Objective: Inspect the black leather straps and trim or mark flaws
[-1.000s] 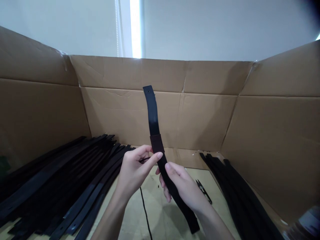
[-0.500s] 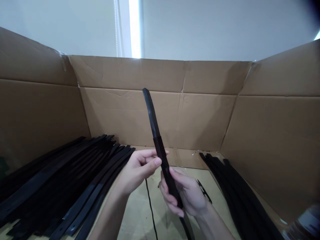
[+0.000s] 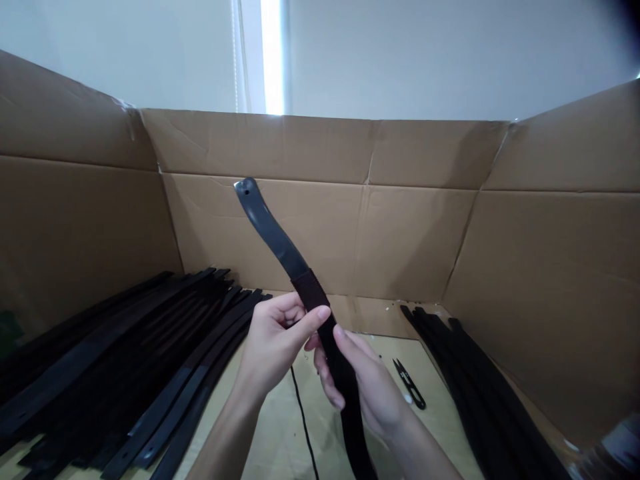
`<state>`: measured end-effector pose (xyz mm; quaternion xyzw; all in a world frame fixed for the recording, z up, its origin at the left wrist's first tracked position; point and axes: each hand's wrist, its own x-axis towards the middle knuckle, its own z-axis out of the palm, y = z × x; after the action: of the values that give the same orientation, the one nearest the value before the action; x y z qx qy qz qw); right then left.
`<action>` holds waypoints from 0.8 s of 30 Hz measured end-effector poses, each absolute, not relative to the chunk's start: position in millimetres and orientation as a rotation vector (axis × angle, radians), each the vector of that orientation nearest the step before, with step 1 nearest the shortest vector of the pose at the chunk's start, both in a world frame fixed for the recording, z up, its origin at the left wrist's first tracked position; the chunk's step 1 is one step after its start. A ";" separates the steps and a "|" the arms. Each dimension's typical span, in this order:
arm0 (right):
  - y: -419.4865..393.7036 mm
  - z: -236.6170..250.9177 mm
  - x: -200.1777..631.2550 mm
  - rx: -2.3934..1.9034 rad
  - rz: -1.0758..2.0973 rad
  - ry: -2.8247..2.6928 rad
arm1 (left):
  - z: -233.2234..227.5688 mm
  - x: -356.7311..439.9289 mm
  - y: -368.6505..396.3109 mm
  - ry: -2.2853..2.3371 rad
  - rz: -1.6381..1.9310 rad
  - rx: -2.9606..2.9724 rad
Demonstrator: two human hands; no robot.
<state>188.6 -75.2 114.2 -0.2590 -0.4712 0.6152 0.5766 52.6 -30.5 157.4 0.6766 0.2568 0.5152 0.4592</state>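
Observation:
A long curved black strip (image 3: 273,233) rises in the middle of the view, tilted up to the left. Its bare upper end is smooth and dark grey, with a small hole near the tip; dark fabric covers it lower down. My left hand (image 3: 277,337) pinches the strip at the upper part of the fabric, thumb in front. Just below, my right hand (image 3: 367,377) wraps round the covered part. The strip's lower end runs out of view at the bottom. A thin black cord (image 3: 303,420) hangs or lies below my left hand.
Many similar black strips (image 3: 125,360) are piled at the left. More covered strips (image 3: 475,387) lie at the right. Small black thread snips (image 3: 410,385) rest on the table (image 3: 280,427) beside my right hand. Cardboard walls (image 3: 270,147) enclose the back and sides. A clear container (image 3: 615,450) stands at lower right.
The strip has turned so its flat face and hole show, and its tip has swung left. Both hands still hold it. The snips are now fully uncovered.

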 end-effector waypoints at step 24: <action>-66.4 106.3 186.5 -0.197 2.091 -1.111 | 154.8 47.6 -27.2 0.451 1.067 1.580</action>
<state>186.5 -66.4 106.3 -0.0770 -0.4337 0.8164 0.3734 47.6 -27.2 154.8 0.6695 0.1913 0.4521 0.5575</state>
